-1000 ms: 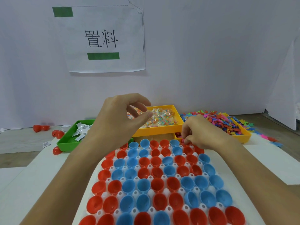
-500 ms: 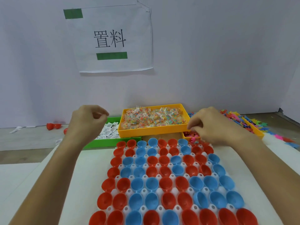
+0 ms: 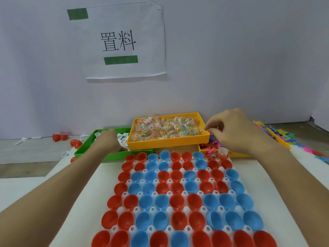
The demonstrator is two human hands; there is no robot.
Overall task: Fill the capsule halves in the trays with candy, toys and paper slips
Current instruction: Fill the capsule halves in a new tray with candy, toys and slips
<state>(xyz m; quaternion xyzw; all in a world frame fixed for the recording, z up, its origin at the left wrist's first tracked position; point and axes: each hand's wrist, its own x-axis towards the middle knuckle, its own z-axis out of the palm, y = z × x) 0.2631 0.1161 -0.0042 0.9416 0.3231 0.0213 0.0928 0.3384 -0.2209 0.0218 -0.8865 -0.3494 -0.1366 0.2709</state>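
The white tray of capsule halves occupies the near centre of the counter, running off its near edge; red and blue cups sit open side up in rows, each touching its neighbours. Bare counter lies on both sides of the tray, crossed by the two forearms. At the tray's far right corner, two cups hold contents: one a pink toy, the next a clear candy packet. All other visible cups hold nothing.

Just beyond the tray's far edge stand three bins. The green bin at far left holds paper slips. The left hand reaches into it with fingers curled downward; the fingertips are hidden, so whether they grasp a slip cannot be told. The yellow candy bin is raised at the centre, overlapping the green bin's right end. The right hand hovers over this bin's right rim, fingers curled and pinched together, apparently around something small, though the view is poor there. The toy bin lies beneath that hand, toys spilling past its right edge.

Loose red capsule halves lie left of the green bin. A paper sign hangs on the far wall.
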